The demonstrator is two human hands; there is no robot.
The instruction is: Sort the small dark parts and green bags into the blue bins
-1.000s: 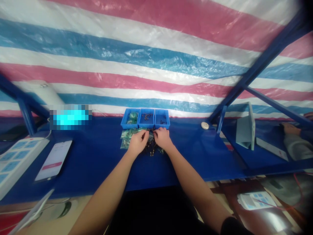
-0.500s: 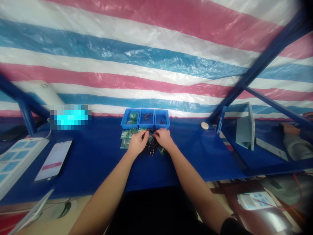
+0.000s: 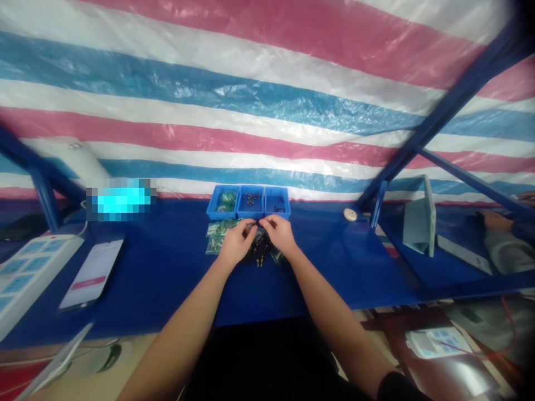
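Observation:
My left hand (image 3: pixel 239 240) and my right hand (image 3: pixel 280 233) meet above the table, fingertips pinched close together. A tiny dark piece seems to sit between them, too small to name. Beneath the hands lies a pile of small black and brass-coloured parts (image 3: pixel 259 256). Clear bags of small parts (image 3: pixel 215 243) lie beside my left hand, partly covered by it. Just beyond the fingers stand three joined blue bins: the left bin (image 3: pixel 212 209) holds greenish bags, the middle bin (image 3: pixel 249 213) loose dark and brass-coloured parts, the right bin (image 3: pixel 276 214) a few black pieces.
On the blue table, a phone (image 3: pixel 92 273) and a white power strip (image 3: pixel 37 262) lie at left. A round whitish object (image 3: pixel 350 214) sits at right, near a blue frame post (image 3: pixel 378 206). Farther right are a standing tablet-like panel (image 3: pixel 430 217) and another person's hand (image 3: pixel 496 220).
Both hands have drawn closer, so their fingertips now meet. My right hand has shifted slightly left and up. The bins and pile look unchanged.

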